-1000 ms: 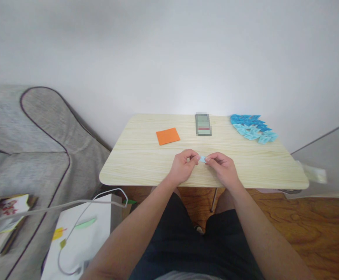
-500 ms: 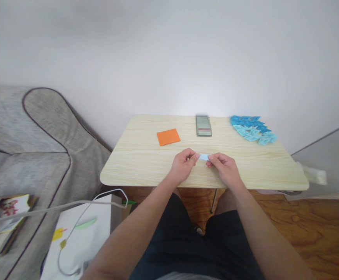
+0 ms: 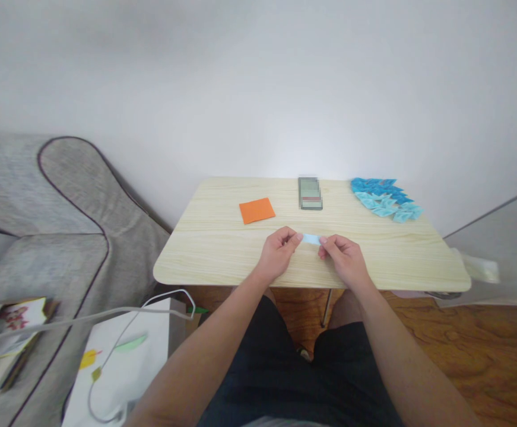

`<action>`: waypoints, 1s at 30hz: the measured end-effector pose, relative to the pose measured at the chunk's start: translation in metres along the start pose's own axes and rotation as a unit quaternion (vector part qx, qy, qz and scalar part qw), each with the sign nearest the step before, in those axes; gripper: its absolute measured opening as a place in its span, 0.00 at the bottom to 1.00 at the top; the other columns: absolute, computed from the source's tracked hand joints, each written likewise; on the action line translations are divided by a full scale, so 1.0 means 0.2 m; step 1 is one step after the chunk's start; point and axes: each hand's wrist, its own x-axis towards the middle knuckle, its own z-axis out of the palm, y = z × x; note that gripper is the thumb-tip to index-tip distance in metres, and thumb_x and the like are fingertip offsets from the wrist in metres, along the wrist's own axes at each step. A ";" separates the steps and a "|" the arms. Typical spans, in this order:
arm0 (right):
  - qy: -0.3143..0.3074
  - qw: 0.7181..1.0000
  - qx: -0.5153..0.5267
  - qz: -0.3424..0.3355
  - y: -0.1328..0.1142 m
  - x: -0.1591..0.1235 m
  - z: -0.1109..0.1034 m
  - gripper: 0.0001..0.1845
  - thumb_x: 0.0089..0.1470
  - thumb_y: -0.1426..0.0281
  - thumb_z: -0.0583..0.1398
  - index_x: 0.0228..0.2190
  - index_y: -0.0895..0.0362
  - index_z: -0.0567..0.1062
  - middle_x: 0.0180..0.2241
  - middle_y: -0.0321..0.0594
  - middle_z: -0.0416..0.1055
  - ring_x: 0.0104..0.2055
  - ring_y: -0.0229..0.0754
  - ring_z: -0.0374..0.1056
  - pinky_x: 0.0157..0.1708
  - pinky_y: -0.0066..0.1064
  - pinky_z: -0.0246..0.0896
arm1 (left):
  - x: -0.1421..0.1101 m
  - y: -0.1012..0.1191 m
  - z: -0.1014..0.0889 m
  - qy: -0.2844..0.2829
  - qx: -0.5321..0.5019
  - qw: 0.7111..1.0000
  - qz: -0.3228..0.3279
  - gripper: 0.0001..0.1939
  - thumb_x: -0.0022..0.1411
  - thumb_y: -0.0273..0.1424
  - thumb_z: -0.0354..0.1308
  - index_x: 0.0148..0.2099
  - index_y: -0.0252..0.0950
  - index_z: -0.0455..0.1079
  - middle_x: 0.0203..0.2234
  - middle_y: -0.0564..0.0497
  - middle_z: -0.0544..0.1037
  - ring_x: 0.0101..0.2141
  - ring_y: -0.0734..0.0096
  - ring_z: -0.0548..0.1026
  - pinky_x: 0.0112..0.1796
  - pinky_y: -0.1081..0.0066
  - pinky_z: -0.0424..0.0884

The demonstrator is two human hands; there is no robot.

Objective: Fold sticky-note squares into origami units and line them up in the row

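Observation:
A small light blue paper strip [image 3: 311, 239] is stretched between my two hands, just above the light wooden table [image 3: 213, 237]. My left hand [image 3: 278, 253] pinches its left end with thumb and forefinger. My right hand [image 3: 345, 260] pinches its right end the same way. Both hands hover near the table's front edge, in the middle.
An orange paper square [image 3: 257, 210] lies behind my left hand. A phone [image 3: 310, 193] lies at the back centre, and a pile of several folded blue paper pieces [image 3: 385, 197] at the back right. A grey sofa [image 3: 57, 201] and a white bag [image 3: 120, 362] are on the left.
The blue paper has been drawn out between my hands from a small bunched piece into a longer strip, and my right hand has shifted slightly to the right.

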 end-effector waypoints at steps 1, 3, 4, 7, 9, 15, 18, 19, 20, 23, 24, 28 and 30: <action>0.004 1.000 0.001 -0.001 0.00 0.00 0.00 0.22 0.60 0.53 0.62 0.22 0.54 0.75 0.23 0.37 0.74 0.28 0.40 0.68 0.35 0.32 0.63 | 0.00 0.00 0.00 -0.002 -0.001 1.000 0.000 0.19 0.67 0.45 0.57 0.31 0.36 0.68 0.21 0.57 0.66 0.26 0.74 0.62 0.30 0.71 0.59; 0.011 1.000 0.004 -0.001 0.01 0.00 0.00 0.22 0.59 0.53 0.63 0.21 0.54 0.74 0.23 0.37 0.74 0.28 0.39 0.67 0.34 0.32 0.63 | 0.00 0.01 0.00 -0.005 -0.002 1.000 -0.001 0.19 0.67 0.45 0.57 0.31 0.36 0.69 0.22 0.57 0.66 0.26 0.74 0.63 0.30 0.71 0.60; 0.015 1.000 0.005 -0.001 0.02 0.00 0.00 0.22 0.59 0.53 0.63 0.21 0.54 0.74 0.23 0.36 0.74 0.28 0.39 0.67 0.34 0.32 0.63 | 0.00 0.01 0.00 -0.007 -0.003 1.000 -0.002 0.18 0.67 0.45 0.58 0.31 0.36 0.69 0.22 0.56 0.66 0.27 0.74 0.63 0.30 0.71 0.60; 0.023 1.000 0.008 0.003 0.03 0.00 0.00 0.21 0.59 0.53 0.63 0.22 0.54 0.74 0.23 0.36 0.74 0.28 0.39 0.66 0.33 0.32 0.62 | 0.00 0.01 -0.01 -0.013 -0.010 1.000 -0.003 0.17 0.67 0.43 0.57 0.30 0.36 0.68 0.22 0.56 0.67 0.27 0.74 0.63 0.30 0.72 0.60; 0.027 1.000 0.008 0.005 0.03 0.00 0.00 0.21 0.58 0.53 0.63 0.22 0.54 0.74 0.23 0.36 0.74 0.27 0.39 0.66 0.33 0.31 0.62 | 0.00 0.00 -0.01 -0.013 -0.017 1.000 -0.004 0.17 0.67 0.42 0.56 0.30 0.36 0.67 0.22 0.56 0.67 0.27 0.74 0.63 0.30 0.72 0.60; 0.019 1.000 0.008 0.005 0.03 0.00 -0.02 0.22 0.59 0.53 0.63 0.21 0.53 0.74 0.23 0.36 0.73 0.28 0.39 0.66 0.34 0.31 0.62 | 0.01 -0.01 -0.01 -0.001 -0.024 1.000 -0.005 0.17 0.66 0.41 0.56 0.29 0.37 0.64 0.22 0.56 0.66 0.26 0.73 0.63 0.30 0.71 0.60; 0.011 1.000 0.010 0.006 0.02 -0.01 -0.02 0.21 0.59 0.53 0.63 0.21 0.53 0.74 0.23 0.36 0.73 0.29 0.40 0.66 0.35 0.32 0.62 | 0.01 -0.02 -0.01 0.001 -0.021 1.000 -0.006 0.17 0.66 0.41 0.56 0.28 0.37 0.64 0.22 0.56 0.66 0.27 0.73 0.63 0.30 0.71 0.60; 0.011 1.000 0.012 0.008 0.02 -0.01 -0.02 0.21 0.59 0.53 0.63 0.21 0.53 0.74 0.23 0.36 0.73 0.28 0.40 0.66 0.34 0.32 0.62 | 0.01 -0.02 -0.01 0.001 -0.020 1.000 -0.006 0.17 0.66 0.41 0.56 0.28 0.37 0.64 0.22 0.56 0.66 0.26 0.73 0.63 0.30 0.71 0.60; 0.011 1.000 0.015 0.010 0.03 0.00 -0.02 0.21 0.58 0.53 0.64 0.21 0.53 0.74 0.23 0.36 0.73 0.28 0.39 0.65 0.34 0.32 0.62 | 0.01 -0.02 -0.01 0.001 -0.019 1.000 -0.006 0.17 0.66 0.41 0.56 0.28 0.37 0.64 0.22 0.56 0.66 0.26 0.73 0.63 0.30 0.71 0.61; 0.013 0.999 0.032 0.020 0.04 0.00 -0.02 0.21 0.57 0.53 0.65 0.21 0.54 0.74 0.22 0.36 0.72 0.27 0.39 0.65 0.33 0.32 0.62 | 0.00 -0.01 -0.01 0.002 -0.014 1.000 -0.005 0.17 0.67 0.39 0.55 0.27 0.37 0.64 0.21 0.56 0.65 0.26 0.74 0.62 0.30 0.71 0.60; 0.014 0.999 0.040 0.025 0.05 0.01 -0.02 0.21 0.57 0.53 0.65 0.21 0.54 0.74 0.22 0.36 0.72 0.26 0.39 0.65 0.33 0.32 0.62 | 0.00 0.00 0.00 0.004 -0.012 1.000 -0.004 0.16 0.67 0.38 0.56 0.27 0.37 0.64 0.21 0.56 0.65 0.26 0.74 0.62 0.30 0.71 0.60; 0.016 0.995 0.082 0.053 0.07 0.04 -0.03 0.21 0.56 0.52 0.65 0.21 0.55 0.74 0.21 0.36 0.71 0.25 0.38 0.65 0.31 0.32 0.63 | -0.01 0.02 0.01 0.021 -0.007 1.000 0.015 0.09 0.63 0.37 0.62 0.37 0.37 0.69 0.25 0.57 0.69 0.28 0.75 0.65 0.32 0.72 0.62; 0.011 0.992 0.099 0.075 0.08 0.05 -0.04 0.22 0.55 0.51 0.65 0.22 0.55 0.74 0.20 0.37 0.71 0.23 0.38 0.64 0.28 0.32 0.62 | -0.01 0.02 0.01 0.029 0.007 0.999 0.039 0.15 0.60 0.33 0.65 0.48 0.39 0.69 0.30 0.56 0.73 0.30 0.75 0.68 0.34 0.72 0.63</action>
